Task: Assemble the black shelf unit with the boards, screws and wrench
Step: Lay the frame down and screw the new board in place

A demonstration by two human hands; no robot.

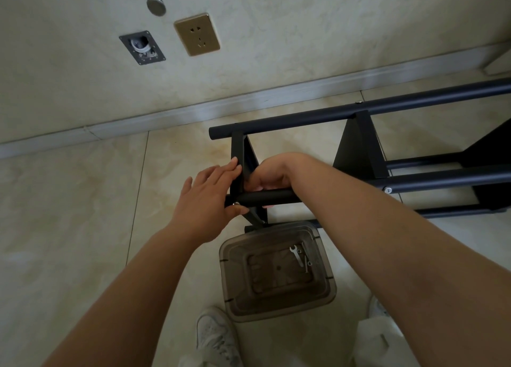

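Black steel shelf frame [359, 118]: stiff, light, slick paint. You brace end board [238, 156] with flat left hand [206, 201]; right hand [269, 174] curls over lower tube [265, 197]. Hold tubes near joints.

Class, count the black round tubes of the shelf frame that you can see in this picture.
4. Far tube nearest the wall; near tube by the right hand; two lower ones: one behind the middle board, one on the floor. Arms may hide more.
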